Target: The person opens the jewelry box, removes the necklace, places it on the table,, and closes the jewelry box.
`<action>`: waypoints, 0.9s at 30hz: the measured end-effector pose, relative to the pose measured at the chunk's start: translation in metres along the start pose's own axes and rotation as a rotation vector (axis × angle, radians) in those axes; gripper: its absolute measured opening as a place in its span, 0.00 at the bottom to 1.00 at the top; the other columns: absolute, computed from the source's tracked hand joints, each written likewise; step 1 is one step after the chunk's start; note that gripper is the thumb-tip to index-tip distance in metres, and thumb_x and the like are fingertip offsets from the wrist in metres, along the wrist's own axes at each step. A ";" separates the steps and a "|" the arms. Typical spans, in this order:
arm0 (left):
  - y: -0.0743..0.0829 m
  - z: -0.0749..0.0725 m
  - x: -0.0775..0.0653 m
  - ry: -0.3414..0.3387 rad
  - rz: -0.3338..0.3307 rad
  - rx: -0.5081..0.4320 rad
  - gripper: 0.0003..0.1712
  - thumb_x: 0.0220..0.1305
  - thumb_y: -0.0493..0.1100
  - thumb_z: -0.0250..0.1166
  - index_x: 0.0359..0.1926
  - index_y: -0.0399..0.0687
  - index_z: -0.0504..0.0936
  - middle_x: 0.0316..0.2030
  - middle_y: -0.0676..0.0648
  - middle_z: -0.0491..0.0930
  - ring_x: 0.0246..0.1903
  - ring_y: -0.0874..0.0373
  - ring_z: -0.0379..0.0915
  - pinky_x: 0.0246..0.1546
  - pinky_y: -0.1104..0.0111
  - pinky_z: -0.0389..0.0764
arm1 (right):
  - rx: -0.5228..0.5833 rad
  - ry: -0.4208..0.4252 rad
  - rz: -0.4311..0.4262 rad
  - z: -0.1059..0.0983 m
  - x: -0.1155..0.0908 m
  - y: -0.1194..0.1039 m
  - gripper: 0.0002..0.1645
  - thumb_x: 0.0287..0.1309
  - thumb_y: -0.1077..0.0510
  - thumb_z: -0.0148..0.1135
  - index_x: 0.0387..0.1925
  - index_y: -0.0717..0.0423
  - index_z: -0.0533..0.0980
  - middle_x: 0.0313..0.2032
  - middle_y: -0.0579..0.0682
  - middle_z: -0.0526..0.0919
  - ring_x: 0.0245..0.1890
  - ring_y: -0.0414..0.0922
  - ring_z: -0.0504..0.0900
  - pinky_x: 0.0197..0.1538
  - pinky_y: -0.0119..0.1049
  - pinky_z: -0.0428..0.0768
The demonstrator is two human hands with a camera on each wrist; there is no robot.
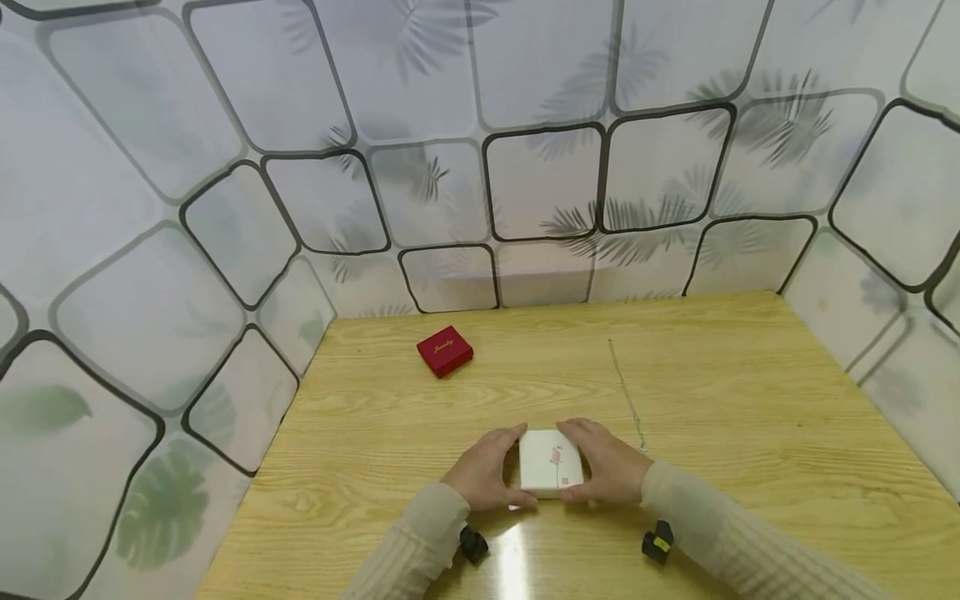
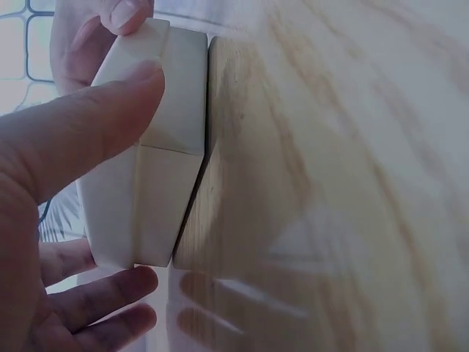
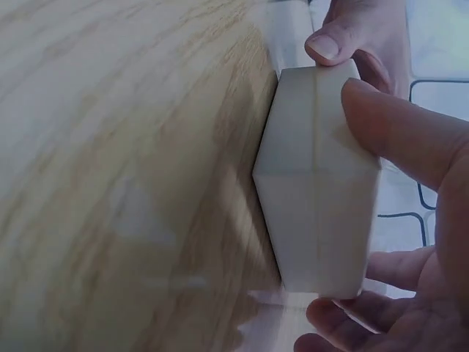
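Head view up high, facing forward and down over the table (image 1: 360, 417); wrist views tight in, turned sideways, sharing the white box (image 1: 551, 462): frame-left in left, frame-right in right!

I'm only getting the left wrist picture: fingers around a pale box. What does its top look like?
Observer: The head view shows a pink flower printed on top of the white box.

Operator: Oh, pretty! Is there another box anywhere?

Observer: Yes, a red box with gold lettering, farther back on the table.

Operator: And what lies near the right hand?

Observer: A thin chain, stretched out on the table, its near end close to that hand's wrist.
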State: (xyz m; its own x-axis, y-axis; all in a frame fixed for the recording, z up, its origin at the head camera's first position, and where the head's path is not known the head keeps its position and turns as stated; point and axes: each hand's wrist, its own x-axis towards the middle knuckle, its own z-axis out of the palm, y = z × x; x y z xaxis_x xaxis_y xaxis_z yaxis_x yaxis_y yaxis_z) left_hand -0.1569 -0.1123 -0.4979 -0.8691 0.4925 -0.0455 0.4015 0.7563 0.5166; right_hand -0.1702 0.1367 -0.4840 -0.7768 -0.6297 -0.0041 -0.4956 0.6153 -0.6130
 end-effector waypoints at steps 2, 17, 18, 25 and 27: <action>0.001 0.001 0.001 0.000 0.000 0.009 0.65 0.40 0.69 0.74 0.74 0.48 0.55 0.67 0.47 0.63 0.65 0.53 0.60 0.64 0.60 0.66 | -0.011 -0.007 0.000 -0.001 -0.001 0.001 0.62 0.43 0.35 0.72 0.69 0.66 0.58 0.66 0.62 0.62 0.63 0.59 0.65 0.63 0.57 0.66; 0.005 0.001 0.004 0.026 0.028 0.132 0.64 0.40 0.67 0.75 0.72 0.43 0.57 0.65 0.44 0.67 0.64 0.51 0.62 0.64 0.59 0.65 | -0.039 -0.018 0.018 -0.001 0.000 0.005 0.62 0.41 0.39 0.76 0.70 0.64 0.58 0.61 0.59 0.66 0.58 0.54 0.69 0.61 0.52 0.70; 0.005 0.002 0.004 0.028 0.027 0.140 0.64 0.40 0.67 0.75 0.73 0.43 0.57 0.64 0.44 0.67 0.63 0.51 0.63 0.64 0.59 0.65 | -0.038 -0.022 0.026 -0.002 -0.001 0.005 0.63 0.41 0.38 0.76 0.71 0.63 0.56 0.62 0.59 0.66 0.59 0.54 0.69 0.61 0.53 0.69; 0.008 0.002 0.004 0.041 0.028 0.153 0.63 0.43 0.65 0.75 0.73 0.43 0.56 0.63 0.45 0.69 0.63 0.50 0.62 0.67 0.57 0.59 | 0.021 -0.041 0.136 -0.005 -0.008 0.005 0.67 0.41 0.40 0.77 0.73 0.63 0.50 0.66 0.63 0.63 0.65 0.58 0.64 0.66 0.54 0.62; 0.009 0.003 0.006 0.041 0.028 0.152 0.62 0.44 0.64 0.75 0.73 0.42 0.56 0.64 0.45 0.69 0.63 0.50 0.62 0.67 0.56 0.58 | 0.040 -0.042 0.167 -0.006 -0.008 0.007 0.66 0.42 0.42 0.77 0.73 0.63 0.49 0.67 0.62 0.63 0.66 0.58 0.62 0.67 0.54 0.60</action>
State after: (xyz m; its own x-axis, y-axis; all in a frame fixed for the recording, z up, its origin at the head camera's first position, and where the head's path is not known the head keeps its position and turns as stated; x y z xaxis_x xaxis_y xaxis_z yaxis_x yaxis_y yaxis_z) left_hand -0.1573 -0.1011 -0.4959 -0.8670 0.4984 0.0039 0.4619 0.8005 0.3820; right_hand -0.1696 0.1490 -0.4829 -0.8299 -0.5399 -0.1409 -0.3445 0.6945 -0.6317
